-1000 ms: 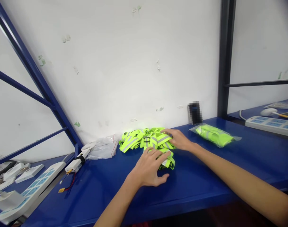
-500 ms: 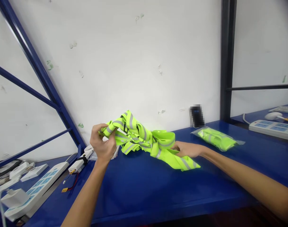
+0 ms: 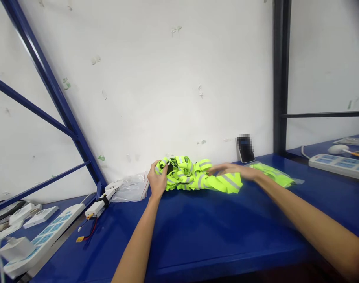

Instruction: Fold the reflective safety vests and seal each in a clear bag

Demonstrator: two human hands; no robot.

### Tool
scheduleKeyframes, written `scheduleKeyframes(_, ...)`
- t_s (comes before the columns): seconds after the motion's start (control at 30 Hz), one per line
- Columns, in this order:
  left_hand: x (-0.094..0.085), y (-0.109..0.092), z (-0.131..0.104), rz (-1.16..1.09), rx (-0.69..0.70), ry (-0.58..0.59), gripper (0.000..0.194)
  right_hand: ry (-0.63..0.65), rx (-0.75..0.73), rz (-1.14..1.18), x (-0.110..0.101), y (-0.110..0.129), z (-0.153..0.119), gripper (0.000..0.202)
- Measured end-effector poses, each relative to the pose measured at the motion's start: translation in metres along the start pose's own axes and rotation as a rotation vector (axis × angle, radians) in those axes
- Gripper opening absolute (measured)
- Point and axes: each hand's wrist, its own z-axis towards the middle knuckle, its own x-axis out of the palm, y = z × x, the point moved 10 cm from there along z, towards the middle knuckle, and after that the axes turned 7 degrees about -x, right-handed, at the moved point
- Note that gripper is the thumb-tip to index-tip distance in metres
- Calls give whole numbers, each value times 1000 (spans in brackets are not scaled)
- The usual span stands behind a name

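A tangled bundle of neon yellow straps with grey reflective stripes (image 3: 194,177) lies on the blue table (image 3: 208,232), near the wall. My left hand (image 3: 158,179) pinches the left end of the straps between thumb and fingers. At the right part of the bundle, my right hand (image 3: 232,169) is stretched out flat behind a loose strap end, its fingers extended against the straps. That strap end hides part of the palm.
Left of the bundle are a clear plastic bag (image 3: 132,188), a small white fan (image 3: 105,198) with wires and a long power strip (image 3: 46,236). At right, a phone (image 3: 245,149) leans on the wall beside a bagged yellow item (image 3: 275,175); another power strip (image 3: 338,165) lies beyond.
The bundle has come down onto the table and looks more compact. My left hand has moved right and let the clear bag show. My right hand has risen slightly, its fingers now stretched out.
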Motion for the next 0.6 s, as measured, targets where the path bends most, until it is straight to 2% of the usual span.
scheduleKeyframes(0.1,-11,-4,2,-57,-36,-68,29,-316,32,-35,-38,-3,0,38)
scheduleKeyframes(0.13,-12,-9,2,-76,-32,-65,29,-404,17,-65,-44,3,1,40)
scheduleKeyframes(0.17,-10,-16,2,-97,-33,-46,30,-440,-7,-80,-43,11,4,45)
scheduleKeyframes(0.3,13,-49,0,-141,-55,105,34,-296,-30,54,12,38,37,83)
scheduleKeyframes(0.37,15,-68,1,-109,-3,120,35,-231,-52,180,35,47,53,73)
scheduleKeyframes(0.4,13,-75,3,-83,42,134,36,-232,-35,231,37,46,57,61)
scheduleKeyframes(0.43,10,-80,5,-47,88,171,39,-285,6,269,30,40,57,46)
scheduleKeyframes(0.5,8,-78,8,60,162,351,57,-502,114,319,-5,23,44,22)
scheduleKeyframes(0.53,9,-68,8,150,167,487,67,-589,127,344,-24,19,34,18)
scheduleKeyframes(0.57,8,-54,7,253,164,605,69,-639,133,331,-40,17,25,18)
scheduleKeyframes(0.6,0,-40,10,350,154,642,63,-651,125,266,-54,19,17,21)
